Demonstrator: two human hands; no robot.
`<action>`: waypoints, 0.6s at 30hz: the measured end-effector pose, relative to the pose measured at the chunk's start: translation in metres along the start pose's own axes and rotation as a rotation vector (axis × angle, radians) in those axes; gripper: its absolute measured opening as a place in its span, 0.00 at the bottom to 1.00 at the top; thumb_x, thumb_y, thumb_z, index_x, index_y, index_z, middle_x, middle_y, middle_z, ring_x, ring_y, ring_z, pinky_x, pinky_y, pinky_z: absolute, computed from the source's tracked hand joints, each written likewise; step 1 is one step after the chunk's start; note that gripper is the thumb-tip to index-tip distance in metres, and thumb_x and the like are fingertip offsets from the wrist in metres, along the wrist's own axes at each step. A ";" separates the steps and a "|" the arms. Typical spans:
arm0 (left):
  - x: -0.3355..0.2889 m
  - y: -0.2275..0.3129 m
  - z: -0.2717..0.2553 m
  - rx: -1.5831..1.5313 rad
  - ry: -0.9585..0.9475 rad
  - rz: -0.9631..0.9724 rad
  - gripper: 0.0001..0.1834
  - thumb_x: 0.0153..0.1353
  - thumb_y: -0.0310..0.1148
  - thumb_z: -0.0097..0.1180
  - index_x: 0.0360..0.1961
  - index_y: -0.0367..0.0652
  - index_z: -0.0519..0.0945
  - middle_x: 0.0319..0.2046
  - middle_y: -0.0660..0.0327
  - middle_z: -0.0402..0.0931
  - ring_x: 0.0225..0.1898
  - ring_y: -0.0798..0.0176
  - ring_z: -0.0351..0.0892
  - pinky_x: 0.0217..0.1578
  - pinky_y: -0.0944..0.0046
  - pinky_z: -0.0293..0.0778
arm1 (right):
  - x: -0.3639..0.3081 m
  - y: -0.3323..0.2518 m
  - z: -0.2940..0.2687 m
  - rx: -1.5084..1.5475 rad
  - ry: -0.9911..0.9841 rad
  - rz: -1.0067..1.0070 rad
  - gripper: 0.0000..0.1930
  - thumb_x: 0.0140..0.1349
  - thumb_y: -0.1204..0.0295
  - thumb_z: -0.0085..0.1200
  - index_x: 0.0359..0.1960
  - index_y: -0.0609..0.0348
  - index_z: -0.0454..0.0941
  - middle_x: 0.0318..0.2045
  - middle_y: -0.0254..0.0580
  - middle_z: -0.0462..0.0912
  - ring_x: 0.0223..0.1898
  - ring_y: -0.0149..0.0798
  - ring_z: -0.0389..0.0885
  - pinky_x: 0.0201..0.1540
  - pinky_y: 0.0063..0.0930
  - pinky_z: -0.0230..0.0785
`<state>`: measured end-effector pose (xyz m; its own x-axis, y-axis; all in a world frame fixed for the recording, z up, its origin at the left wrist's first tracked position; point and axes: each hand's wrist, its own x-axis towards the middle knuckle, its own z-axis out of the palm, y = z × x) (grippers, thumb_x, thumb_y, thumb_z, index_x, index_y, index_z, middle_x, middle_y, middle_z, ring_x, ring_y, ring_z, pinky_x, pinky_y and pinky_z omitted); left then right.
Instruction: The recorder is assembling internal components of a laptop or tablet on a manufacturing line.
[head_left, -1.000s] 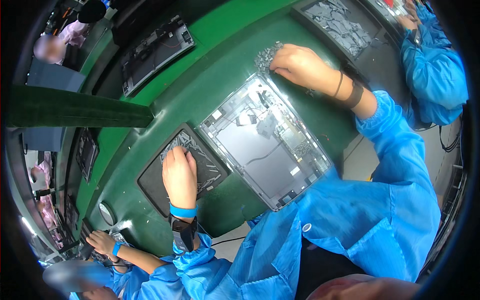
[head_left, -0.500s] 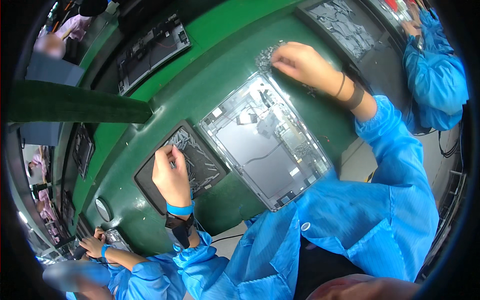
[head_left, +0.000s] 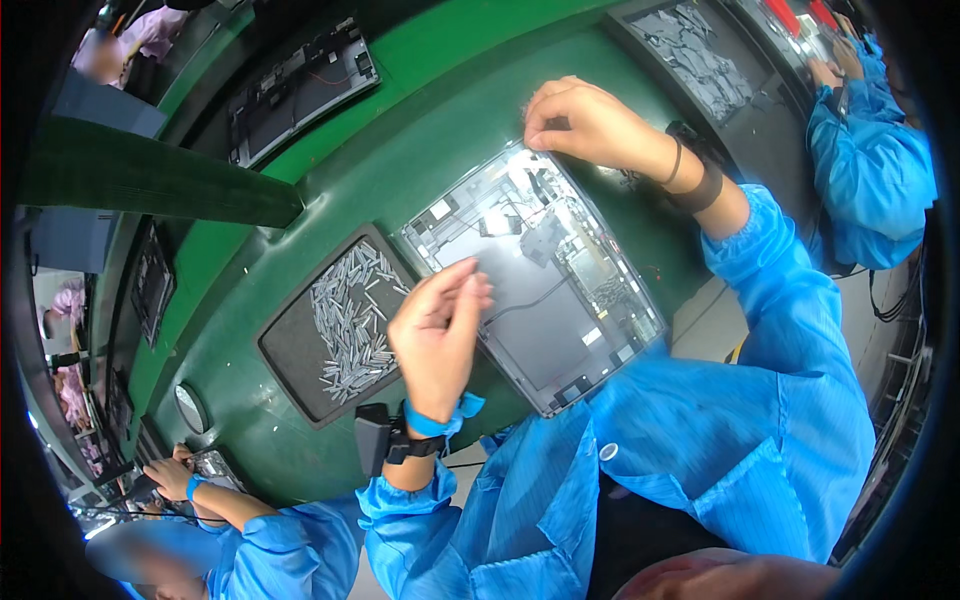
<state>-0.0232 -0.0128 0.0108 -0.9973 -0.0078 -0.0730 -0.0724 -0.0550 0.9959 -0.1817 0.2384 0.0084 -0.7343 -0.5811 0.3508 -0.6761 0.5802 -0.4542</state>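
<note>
An opened laptop chassis (head_left: pixel 545 350), showing grey inner panels, a dark cable and circuit boards, lies slanted on the green bench in front of me. My left hand (head_left: pixel 435 340) hovers over its left edge, thumb and fingers pinched together; whatever they hold is too small to make out. At the far corner of the chassis is my right hand (head_left: pixel 595 125), its fingertips closed in a pinch that hides what is between them. The hand also covers most of the small grey pieces behind it. Left of the chassis sits a dark tray (head_left: pixel 285 345) with many thin silvery strips (head_left: pixel 350 310).
A larger dark tray (head_left: pixel 755 130) of grey flat pieces stands at the far right. Another opened chassis (head_left: pixel 305 90) lies beyond a green post (head_left: pixel 160 190). Co-workers' blue sleeves (head_left: pixel 870 170) show at right and lower left. A round object (head_left: pixel 191 408) lies near the bench's left end.
My left hand has moved from above the strip tray rightward to the chassis edge. My right hand has shifted slightly left, from the small grey pile toward the chassis corner.
</note>
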 end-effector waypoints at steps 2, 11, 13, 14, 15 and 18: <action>-0.002 -0.004 0.008 -0.057 -0.033 -0.084 0.11 0.64 0.20 0.54 0.48 0.28 0.78 0.36 0.54 0.81 0.35 0.64 0.82 0.38 0.67 0.80 | 0.007 -0.021 -0.002 -0.041 -0.078 0.119 0.05 0.55 0.70 0.58 0.30 0.56 0.83 0.26 0.41 0.83 0.35 0.46 0.82 0.40 0.37 0.74; -0.001 -0.025 0.021 -0.023 0.010 -0.012 0.12 0.65 0.21 0.53 0.49 0.29 0.78 0.37 0.55 0.81 0.39 0.65 0.81 0.39 0.67 0.81 | -0.007 -0.033 0.004 -0.142 -0.044 0.184 0.06 0.57 0.74 0.53 0.31 0.60 0.81 0.24 0.51 0.82 0.30 0.53 0.83 0.35 0.42 0.75; 0.000 -0.026 0.021 0.018 0.014 -0.013 0.12 0.65 0.21 0.53 0.49 0.30 0.78 0.38 0.55 0.81 0.39 0.65 0.81 0.39 0.66 0.81 | -0.010 -0.033 0.006 -0.030 0.061 0.164 0.07 0.58 0.74 0.53 0.35 0.62 0.82 0.28 0.53 0.83 0.32 0.54 0.83 0.37 0.42 0.75; -0.001 -0.027 0.021 0.015 0.016 -0.013 0.12 0.65 0.21 0.53 0.49 0.30 0.78 0.38 0.55 0.81 0.39 0.65 0.81 0.39 0.66 0.81 | -0.011 -0.035 0.006 -0.031 0.058 0.163 0.07 0.58 0.74 0.53 0.35 0.62 0.82 0.28 0.53 0.83 0.32 0.54 0.83 0.37 0.42 0.75; -0.001 -0.027 0.021 -0.007 0.018 -0.003 0.12 0.65 0.21 0.53 0.49 0.30 0.78 0.38 0.55 0.81 0.39 0.65 0.81 0.39 0.66 0.81 | -0.010 -0.037 0.006 0.000 0.100 0.227 0.08 0.57 0.74 0.53 0.36 0.62 0.82 0.29 0.53 0.83 0.33 0.54 0.83 0.37 0.42 0.75; -0.002 -0.027 0.021 -0.026 0.025 0.003 0.12 0.65 0.21 0.53 0.49 0.30 0.78 0.38 0.55 0.81 0.39 0.65 0.81 0.39 0.66 0.81 | -0.008 -0.039 0.003 0.005 0.089 0.281 0.09 0.56 0.74 0.54 0.36 0.63 0.81 0.29 0.53 0.83 0.33 0.54 0.82 0.37 0.41 0.75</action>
<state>-0.0196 0.0100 -0.0152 -0.9969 -0.0324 -0.0720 -0.0692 -0.0805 0.9943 -0.1498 0.2184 0.0205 -0.8954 -0.3456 0.2807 -0.4452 0.7081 -0.5481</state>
